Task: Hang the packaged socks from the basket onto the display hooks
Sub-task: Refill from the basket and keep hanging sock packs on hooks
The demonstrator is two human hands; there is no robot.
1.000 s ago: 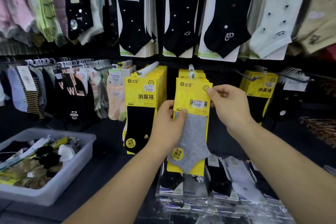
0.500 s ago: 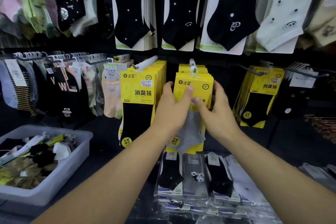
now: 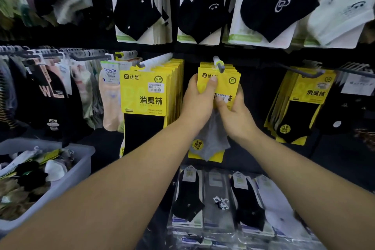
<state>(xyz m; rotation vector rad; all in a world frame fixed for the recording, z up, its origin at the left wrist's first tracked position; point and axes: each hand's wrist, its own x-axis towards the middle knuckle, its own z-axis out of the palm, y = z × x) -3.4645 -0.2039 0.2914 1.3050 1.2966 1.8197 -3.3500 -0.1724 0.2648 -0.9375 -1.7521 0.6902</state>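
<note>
Yellow sock pack (image 3: 227, 82), one, with a grey sock in its lower half, hangs at the hook (image 3: 218, 64). The hook's pale tip juts forward over the pack's top edge. More yellow packs hang behind it, too tightly layered to count.

The left hand (image 3: 197, 103) grips the pack's left edge, thumb pressed on the front and fingers curled behind. The right hand (image 3: 236, 116) pinches the right edge lower down, thumb on the price label and fingers wrapped behind.

Two further yellow stacks hang alongside. The black-sock stack (image 3: 146, 91) is just beside the left hand's knuckles, with only a narrow slit between. The second stack (image 3: 310, 95) is well apart from the right hand, across a wide dark gap.

Four flat wrapped packs (image 3: 219, 199) lie side by side beneath both wrists. One grey basket (image 3: 85, 160) of loose socks sits down to the left of the left forearm, its near corner close to the arm.
</note>
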